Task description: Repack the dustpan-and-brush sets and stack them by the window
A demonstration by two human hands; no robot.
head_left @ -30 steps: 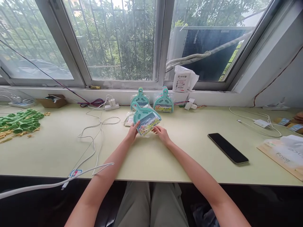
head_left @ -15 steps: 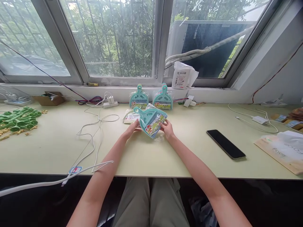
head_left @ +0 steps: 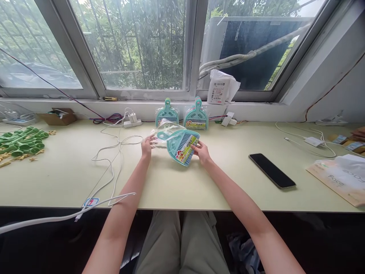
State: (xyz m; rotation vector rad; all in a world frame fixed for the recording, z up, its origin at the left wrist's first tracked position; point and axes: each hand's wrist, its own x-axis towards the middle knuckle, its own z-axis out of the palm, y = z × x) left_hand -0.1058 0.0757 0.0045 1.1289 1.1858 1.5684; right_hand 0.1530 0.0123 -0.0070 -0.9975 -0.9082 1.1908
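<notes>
A teal toy-sized dustpan (head_left: 177, 144) with a blue-bristled brush and a colourful label is tilted above the table, its handle toward the left. My right hand (head_left: 202, 152) grips its right edge, thumb over the label side. Clear plastic wrap (head_left: 165, 129) spreads around the handle. My left hand (head_left: 146, 146) is closed at the wrap's left end, fingertips partly hidden. Two upright stacks of similar wrapped dustpans, a left stack (head_left: 167, 114) and a right stack (head_left: 196, 116), stand behind, against the window wall.
Green plastic parts (head_left: 24, 140) lie at the far left. White cables (head_left: 114, 146) loop left of my hands, near a power adapter (head_left: 132, 121). A black phone (head_left: 272, 171) and a tissue pack (head_left: 336, 179) are on the right. A white package (head_left: 221, 89) sits on the sill.
My left hand has moved left, off the dustpan's edge to the wrap beyond its handle. The wrap now stretches across the handle. My right hand keeps its grip, and the view has shifted slightly.
</notes>
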